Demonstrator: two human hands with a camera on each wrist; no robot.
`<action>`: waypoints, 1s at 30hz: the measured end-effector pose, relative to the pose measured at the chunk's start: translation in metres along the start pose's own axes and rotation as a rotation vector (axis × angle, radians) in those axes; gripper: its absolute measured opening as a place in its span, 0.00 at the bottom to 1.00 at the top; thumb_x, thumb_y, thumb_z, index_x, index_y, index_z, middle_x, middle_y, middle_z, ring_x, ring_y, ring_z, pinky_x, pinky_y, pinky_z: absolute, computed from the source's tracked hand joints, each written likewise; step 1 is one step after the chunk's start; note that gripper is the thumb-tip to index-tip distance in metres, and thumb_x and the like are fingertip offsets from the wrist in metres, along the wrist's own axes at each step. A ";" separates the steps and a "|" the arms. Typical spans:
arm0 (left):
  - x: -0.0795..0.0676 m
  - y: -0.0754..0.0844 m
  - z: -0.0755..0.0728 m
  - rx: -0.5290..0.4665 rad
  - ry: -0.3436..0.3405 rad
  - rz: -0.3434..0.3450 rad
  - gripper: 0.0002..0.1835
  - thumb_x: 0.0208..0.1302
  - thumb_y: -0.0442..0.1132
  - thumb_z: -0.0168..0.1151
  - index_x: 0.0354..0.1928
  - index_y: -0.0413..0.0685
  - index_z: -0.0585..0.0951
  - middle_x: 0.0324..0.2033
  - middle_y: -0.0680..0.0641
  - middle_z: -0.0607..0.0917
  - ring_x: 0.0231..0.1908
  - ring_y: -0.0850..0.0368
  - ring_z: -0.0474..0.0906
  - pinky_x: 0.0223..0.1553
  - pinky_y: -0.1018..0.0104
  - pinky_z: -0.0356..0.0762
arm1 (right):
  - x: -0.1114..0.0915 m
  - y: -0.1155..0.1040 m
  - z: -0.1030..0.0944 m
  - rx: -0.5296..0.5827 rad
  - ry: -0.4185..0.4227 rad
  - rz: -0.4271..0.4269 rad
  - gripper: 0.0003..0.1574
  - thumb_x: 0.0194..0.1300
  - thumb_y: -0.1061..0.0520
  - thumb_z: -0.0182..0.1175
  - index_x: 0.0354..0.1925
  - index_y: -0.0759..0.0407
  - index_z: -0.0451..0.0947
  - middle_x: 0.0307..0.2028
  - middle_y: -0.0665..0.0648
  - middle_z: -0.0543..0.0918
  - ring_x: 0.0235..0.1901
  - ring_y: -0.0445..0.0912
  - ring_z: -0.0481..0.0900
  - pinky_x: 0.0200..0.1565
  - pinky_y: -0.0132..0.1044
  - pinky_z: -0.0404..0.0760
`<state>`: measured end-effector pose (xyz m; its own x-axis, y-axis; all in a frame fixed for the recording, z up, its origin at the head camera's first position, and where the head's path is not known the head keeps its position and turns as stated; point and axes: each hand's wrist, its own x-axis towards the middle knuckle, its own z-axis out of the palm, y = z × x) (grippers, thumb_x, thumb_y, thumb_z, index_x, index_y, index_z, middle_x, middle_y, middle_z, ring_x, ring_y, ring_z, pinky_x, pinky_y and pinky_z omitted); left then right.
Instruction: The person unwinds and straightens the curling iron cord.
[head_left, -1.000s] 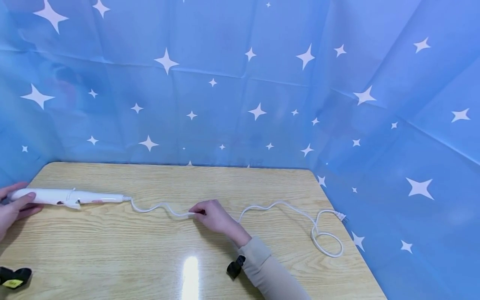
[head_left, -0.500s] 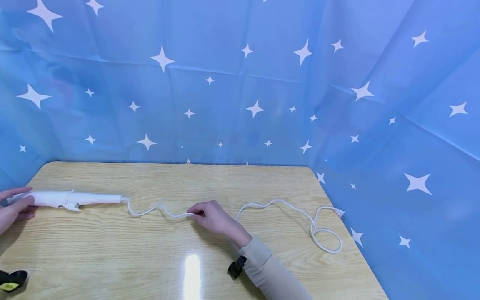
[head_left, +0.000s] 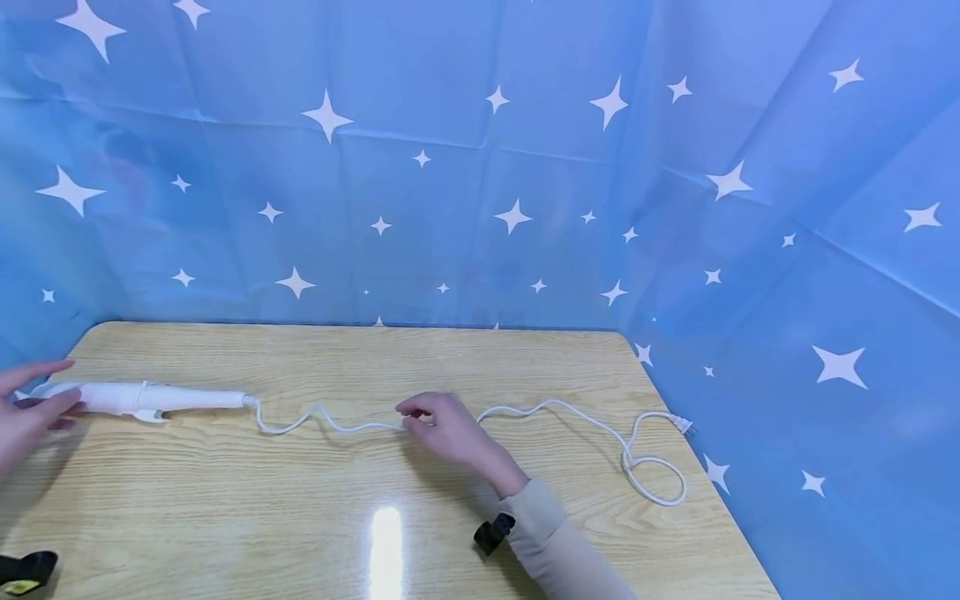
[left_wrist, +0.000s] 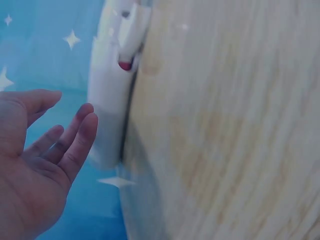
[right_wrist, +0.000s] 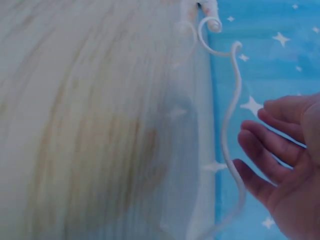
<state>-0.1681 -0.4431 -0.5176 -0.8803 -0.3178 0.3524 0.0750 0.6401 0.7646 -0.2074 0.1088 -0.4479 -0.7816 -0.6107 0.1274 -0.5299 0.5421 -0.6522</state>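
Observation:
A white curling iron lies along the far left of the table, its thumb lever facing the near side. My left hand is at its left end, fingers spread and extended. The left wrist view has those fingertips right beside the white barrel. From the iron's right end a white cord runs in waves across the table. My right hand hovers over the cord's middle, with thumb and fingers parted. In the right wrist view, the cord passes alongside the loosely bent fingers.
The cord forms a loop at the right, and its plug sits at the right edge of the wooden table. A blue star-patterned cloth hangs behind and to the right. A black wrist-camera piece shows at lower left.
Both hands have loosened: the left fingers have opened off the curling iron, and the right fingers have let go of the cord. The right hand has shifted slightly rightward.

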 end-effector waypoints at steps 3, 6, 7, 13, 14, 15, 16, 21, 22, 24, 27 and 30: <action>-0.005 0.034 0.001 -0.007 0.001 0.053 0.28 0.71 0.20 0.54 0.72 0.34 0.69 0.66 0.40 0.70 0.30 0.94 0.67 0.23 0.86 0.78 | -0.011 0.003 -0.014 0.009 0.054 -0.012 0.16 0.76 0.62 0.58 0.57 0.65 0.83 0.51 0.58 0.87 0.51 0.49 0.83 0.53 0.43 0.85; -0.011 0.064 0.002 0.018 -0.009 0.087 0.26 0.69 0.19 0.56 0.69 0.27 0.70 0.61 0.33 0.70 0.33 0.95 0.63 0.24 0.88 0.76 | -0.025 0.010 -0.030 0.006 0.142 -0.026 0.15 0.74 0.62 0.60 0.56 0.66 0.83 0.50 0.59 0.87 0.49 0.51 0.84 0.50 0.48 0.87; -0.012 0.072 0.003 0.040 -0.016 0.090 0.25 0.69 0.20 0.57 0.67 0.25 0.71 0.59 0.31 0.70 0.34 0.95 0.61 0.25 0.89 0.75 | -0.030 0.013 -0.036 0.003 0.180 -0.032 0.15 0.74 0.62 0.61 0.55 0.66 0.84 0.49 0.59 0.88 0.48 0.52 0.84 0.48 0.48 0.87; -0.018 0.091 0.006 0.074 -0.025 0.157 0.15 0.68 0.24 0.63 0.55 0.24 0.79 0.50 0.69 0.77 0.43 0.93 0.62 0.36 0.97 0.68 | -0.063 0.033 -0.076 -0.064 0.408 0.012 0.12 0.69 0.65 0.66 0.50 0.67 0.86 0.41 0.59 0.89 0.40 0.52 0.86 0.44 0.47 0.89; -0.019 0.092 0.007 0.098 -0.032 0.176 0.14 0.68 0.25 0.64 0.54 0.25 0.80 0.51 0.69 0.79 0.47 0.87 0.69 0.40 0.91 0.74 | -0.068 0.038 -0.084 -0.071 0.438 0.035 0.12 0.68 0.65 0.66 0.50 0.67 0.86 0.40 0.58 0.89 0.39 0.51 0.86 0.43 0.45 0.89; -0.020 0.093 0.008 0.128 -0.033 0.199 0.14 0.68 0.26 0.65 0.53 0.26 0.81 0.52 0.63 0.83 0.49 0.78 0.76 0.40 0.86 0.78 | -0.073 0.042 -0.090 -0.078 0.464 0.059 0.12 0.68 0.65 0.67 0.49 0.67 0.86 0.39 0.58 0.89 0.38 0.51 0.86 0.42 0.43 0.88; -0.020 0.094 0.009 0.161 -0.043 0.214 0.15 0.67 0.27 0.66 0.53 0.26 0.81 0.54 0.52 0.86 0.53 0.66 0.80 0.44 0.75 0.83 | -0.078 0.047 -0.097 -0.082 0.488 0.082 0.12 0.68 0.65 0.67 0.49 0.67 0.86 0.39 0.58 0.89 0.37 0.50 0.86 0.40 0.40 0.88; -0.023 0.099 0.015 0.314 -0.131 0.280 0.17 0.65 0.31 0.69 0.52 0.28 0.81 0.53 0.20 0.77 0.53 0.18 0.71 0.47 0.26 0.71 | -0.101 0.076 -0.123 -0.106 0.541 0.211 0.12 0.70 0.64 0.65 0.50 0.67 0.86 0.40 0.60 0.90 0.36 0.52 0.86 0.38 0.33 0.86; -0.023 0.099 0.016 0.310 -0.158 0.293 0.17 0.64 0.30 0.69 0.52 0.27 0.81 0.54 0.19 0.77 0.56 0.16 0.67 0.52 0.20 0.66 | -0.106 0.082 -0.128 -0.114 0.548 0.244 0.12 0.71 0.63 0.65 0.50 0.66 0.86 0.40 0.61 0.90 0.37 0.53 0.86 0.37 0.32 0.86; -0.024 0.097 0.018 0.314 -0.203 0.323 0.17 0.62 0.28 0.70 0.51 0.27 0.81 0.55 0.18 0.75 0.61 0.16 0.63 0.61 0.16 0.54 | -0.115 0.095 -0.137 -0.137 0.560 0.314 0.13 0.73 0.60 0.63 0.51 0.67 0.86 0.42 0.63 0.89 0.39 0.55 0.87 0.37 0.33 0.86; -0.024 0.093 0.022 0.311 -0.257 0.358 0.20 0.57 0.24 0.71 0.51 0.26 0.80 0.56 0.17 0.73 0.66 0.16 0.57 0.66 0.15 0.33 | -0.129 0.116 -0.151 -0.171 0.580 0.415 0.16 0.75 0.58 0.61 0.53 0.69 0.84 0.44 0.66 0.88 0.43 0.58 0.86 0.39 0.38 0.86; -0.022 0.089 0.025 0.320 -0.288 0.359 0.23 0.54 0.22 0.72 0.53 0.27 0.79 0.56 0.17 0.72 0.67 0.16 0.55 0.64 0.13 0.30 | -0.143 0.134 -0.160 -0.204 0.576 0.480 0.19 0.77 0.57 0.59 0.56 0.71 0.82 0.46 0.69 0.87 0.45 0.60 0.85 0.41 0.42 0.85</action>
<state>-0.1536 -0.3622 -0.4708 -0.9215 0.1339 0.3645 0.2867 0.8678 0.4059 -0.2193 0.3613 -0.4345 -0.9590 0.0836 0.2709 -0.0970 0.8010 -0.5907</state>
